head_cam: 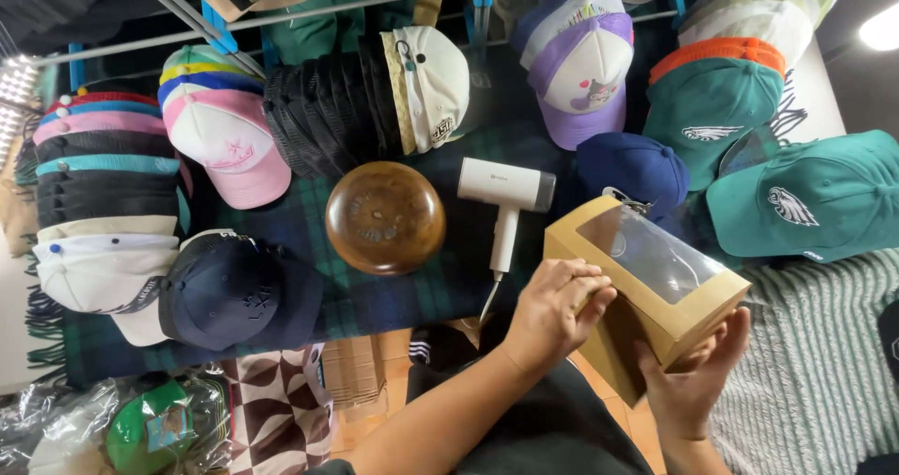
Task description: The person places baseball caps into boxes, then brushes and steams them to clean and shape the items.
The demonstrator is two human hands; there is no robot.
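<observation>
Box (646,283), tan card with a clear window, is being held tilted above the table edge. Left hand (552,311) is gripping its near end, fingers curled over; right hand (693,377) is cupping it underneath. Dryer (506,199), wooden dome (385,217) and caps (225,142) are lying beyond.
</observation>
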